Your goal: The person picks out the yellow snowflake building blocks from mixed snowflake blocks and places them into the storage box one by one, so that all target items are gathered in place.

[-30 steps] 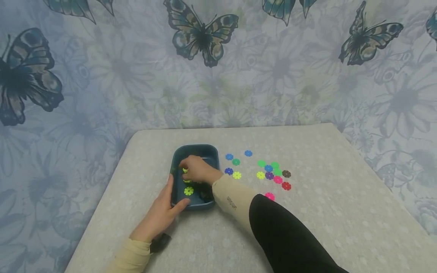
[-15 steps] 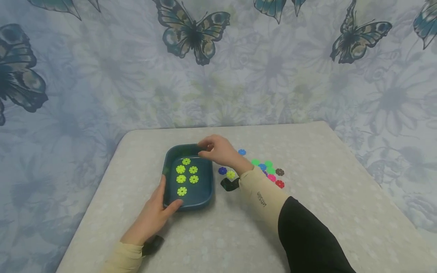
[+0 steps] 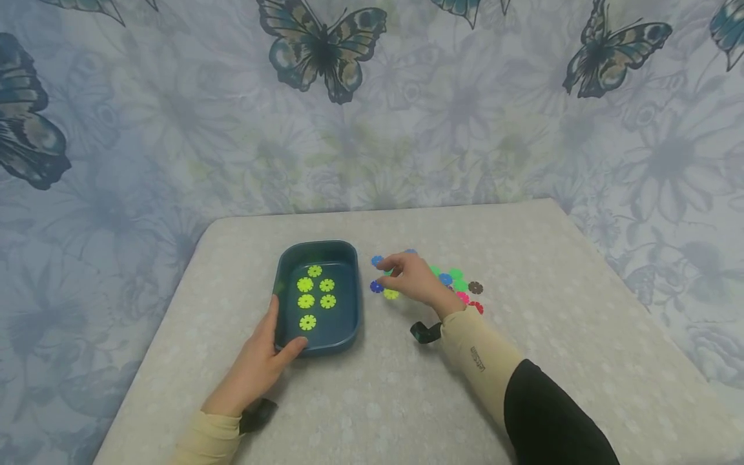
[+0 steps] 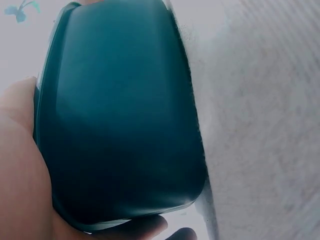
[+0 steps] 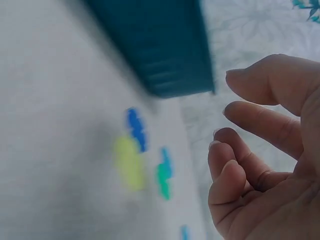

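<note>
A dark teal plastic tray (image 3: 343,326) stands on the table at left of centre, with several yellow flower-shaped discs (image 3: 305,301) lying flat in it. My left hand (image 3: 250,371) holds the tray's near left corner, thumb at the front rim and fingers along the left side; in the left wrist view the tray wall (image 4: 120,110) fills the middle. Right of the tray, my right hand (image 3: 415,281) hovers with nothing in it, thumb and forefinger apart. Just by its fingertips are a yellow disc (image 3: 391,294) and a dark blue disc (image 3: 376,286). The hand partly covers a green disc.
Further right lies a loose group of discs: green (image 3: 456,274), blue (image 3: 445,279), pink (image 3: 462,298), brown (image 3: 475,288) and red (image 3: 476,308). Dark wrist cameras (image 3: 426,332) sit under both wrists. A butterfly-patterned wall (image 3: 372,161) rises behind the table (image 3: 372,407).
My right hand has come out of the tray and moved right, over the loose discs, uncovering the yellow discs inside. The left hand has kept its hold on the tray.
</note>
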The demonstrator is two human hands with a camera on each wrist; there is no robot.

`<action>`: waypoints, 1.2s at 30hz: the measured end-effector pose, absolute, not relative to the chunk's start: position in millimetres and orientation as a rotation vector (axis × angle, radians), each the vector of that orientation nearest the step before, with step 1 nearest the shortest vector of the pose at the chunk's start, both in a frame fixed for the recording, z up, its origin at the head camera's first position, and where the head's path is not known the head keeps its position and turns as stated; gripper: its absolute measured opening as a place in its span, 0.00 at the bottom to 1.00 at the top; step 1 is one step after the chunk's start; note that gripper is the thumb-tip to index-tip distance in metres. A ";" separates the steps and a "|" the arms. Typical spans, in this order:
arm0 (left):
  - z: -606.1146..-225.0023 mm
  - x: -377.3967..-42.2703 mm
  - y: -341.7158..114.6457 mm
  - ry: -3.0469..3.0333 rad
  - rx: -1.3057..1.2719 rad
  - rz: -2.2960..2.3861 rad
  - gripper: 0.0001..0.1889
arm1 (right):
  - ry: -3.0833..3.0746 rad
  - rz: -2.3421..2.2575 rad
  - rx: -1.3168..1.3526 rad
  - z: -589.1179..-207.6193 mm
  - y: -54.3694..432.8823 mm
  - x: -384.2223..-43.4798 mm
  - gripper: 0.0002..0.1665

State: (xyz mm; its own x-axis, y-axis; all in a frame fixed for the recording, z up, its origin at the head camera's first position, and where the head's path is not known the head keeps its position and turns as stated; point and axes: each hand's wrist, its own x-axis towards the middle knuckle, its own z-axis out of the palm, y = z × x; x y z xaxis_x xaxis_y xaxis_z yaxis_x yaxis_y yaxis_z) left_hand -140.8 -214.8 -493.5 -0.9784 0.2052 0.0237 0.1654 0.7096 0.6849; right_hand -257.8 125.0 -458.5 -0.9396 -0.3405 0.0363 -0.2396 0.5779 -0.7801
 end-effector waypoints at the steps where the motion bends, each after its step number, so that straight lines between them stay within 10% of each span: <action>1: -493.2 -140.9 -214.8 2.855 0.306 1.129 0.57 | 2.679 -1.303 -0.470 -464.2 126.3 -257.2 0.21; 36: -491.0 -137.0 -214.6 2.863 0.313 1.128 0.56 | 2.920 -0.938 -0.474 -502.1 123.9 -247.9 0.16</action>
State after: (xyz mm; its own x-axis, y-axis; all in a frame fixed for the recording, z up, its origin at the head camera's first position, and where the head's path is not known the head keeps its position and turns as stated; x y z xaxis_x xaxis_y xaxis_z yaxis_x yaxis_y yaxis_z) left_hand -137.0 -214.6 -491.0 -0.9783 0.2051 0.0289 0.1696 0.7135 0.6798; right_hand -247.9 123.9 -502.1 -0.9526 -0.2989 0.0559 -0.2756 0.7707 -0.5745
